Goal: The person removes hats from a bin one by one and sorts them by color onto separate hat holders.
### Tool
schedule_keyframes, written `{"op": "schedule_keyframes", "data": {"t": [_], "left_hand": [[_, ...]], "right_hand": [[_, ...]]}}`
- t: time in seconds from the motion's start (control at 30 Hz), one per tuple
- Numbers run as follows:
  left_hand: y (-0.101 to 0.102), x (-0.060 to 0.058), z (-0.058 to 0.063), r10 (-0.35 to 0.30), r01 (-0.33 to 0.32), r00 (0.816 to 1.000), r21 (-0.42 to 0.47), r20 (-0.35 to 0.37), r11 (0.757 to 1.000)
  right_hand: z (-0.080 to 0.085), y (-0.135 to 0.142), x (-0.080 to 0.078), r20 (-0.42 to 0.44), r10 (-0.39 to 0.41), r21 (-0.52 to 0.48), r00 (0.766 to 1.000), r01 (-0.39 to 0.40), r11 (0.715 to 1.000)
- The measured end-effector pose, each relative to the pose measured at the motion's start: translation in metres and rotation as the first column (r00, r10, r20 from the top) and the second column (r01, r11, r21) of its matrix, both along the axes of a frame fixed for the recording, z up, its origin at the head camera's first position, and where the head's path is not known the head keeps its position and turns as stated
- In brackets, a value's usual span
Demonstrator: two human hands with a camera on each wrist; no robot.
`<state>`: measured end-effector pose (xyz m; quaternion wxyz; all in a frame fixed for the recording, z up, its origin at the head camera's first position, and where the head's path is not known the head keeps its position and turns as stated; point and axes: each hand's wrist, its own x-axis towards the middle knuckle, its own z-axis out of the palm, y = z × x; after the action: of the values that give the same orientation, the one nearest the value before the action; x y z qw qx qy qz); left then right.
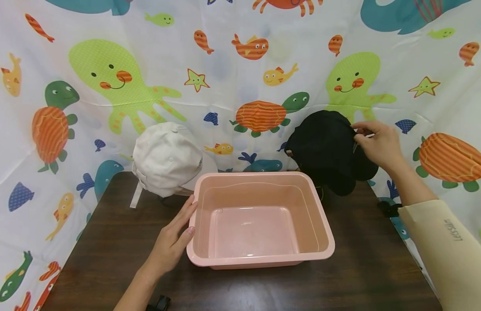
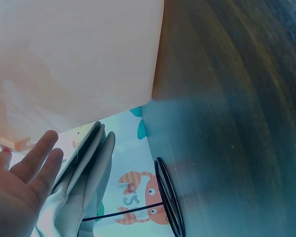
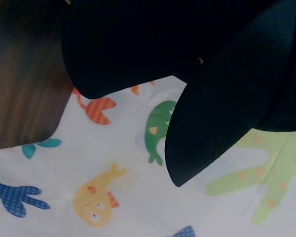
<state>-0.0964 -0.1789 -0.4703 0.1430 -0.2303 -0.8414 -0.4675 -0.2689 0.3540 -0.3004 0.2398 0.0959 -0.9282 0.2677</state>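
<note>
A pink plastic basin (image 1: 261, 261) stands on the dark wooden table, its inside bare. My left hand (image 1: 168, 247) rests against the basin's left rim, fingers fairly straight; the left wrist view also shows these fingers (image 2: 33, 163) beside the basin wall. Behind the basin on the right is a black cap (image 1: 320, 142). Thumb and fingers of my right hand (image 1: 380, 142) pinch its upper right side. Two dark brims (image 3: 214, 118) appear in the right wrist view, so more than one black cap hangs there; most of the right hand is outside that view.
A white cap (image 1: 168, 157) sits behind the basin at the left, with several pale brims (image 2: 91, 170) layered together. Below them is a black wire stand (image 2: 168, 197). A sea-animal curtain (image 1: 232, 86) hangs behind the table (image 1: 108, 259).
</note>
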Motion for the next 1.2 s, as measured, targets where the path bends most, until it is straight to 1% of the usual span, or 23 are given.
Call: {"op": "schedule_keyframes", "data": {"t": [0.17, 0.47, 0.73, 0.93, 1.07, 1.2], "left_hand": [[0.000, 0.000, 0.000, 0.003, -0.003, 1.000, -0.001, -0.001, 1.000], [0.001, 0.000, 0.001, -0.004, 0.004, 1.000, 0.002, -0.003, 1.000], [0.001, -0.001, 0.000, -0.010, 0.010, 1.000, 0.004, -0.005, 1.000], [0.001, -0.001, 0.000, -0.011, 0.011, 1.000, 0.005, -0.005, 1.000], [0.001, -0.001, 0.001, -0.010, 0.010, 1.000, 0.004, -0.005, 1.000], [0.001, -0.001, 0.001, -0.011, 0.011, 1.000, 0.007, -0.005, 1.000]], "right_hand": [[-0.007, 0.003, -0.003, 0.030, -0.008, -0.006, 1.000, 0.008, 1.000], [-0.018, 0.006, -0.002, -0.013, -0.016, 0.000, 1.000, 0.016, 1.000], [-0.028, 0.010, 0.001, 0.060, -0.034, -0.029, 0.998, 0.036, 0.999], [-0.038, 0.013, 0.000, 0.052, -0.024, -0.034, 0.998, 0.026, 0.999], [-0.041, 0.013, 0.001, 0.047, -0.024, -0.037, 0.999, 0.026, 0.999], [-0.044, 0.014, 0.003, 0.061, -0.023, -0.054, 0.998, 0.026, 0.998]]}}
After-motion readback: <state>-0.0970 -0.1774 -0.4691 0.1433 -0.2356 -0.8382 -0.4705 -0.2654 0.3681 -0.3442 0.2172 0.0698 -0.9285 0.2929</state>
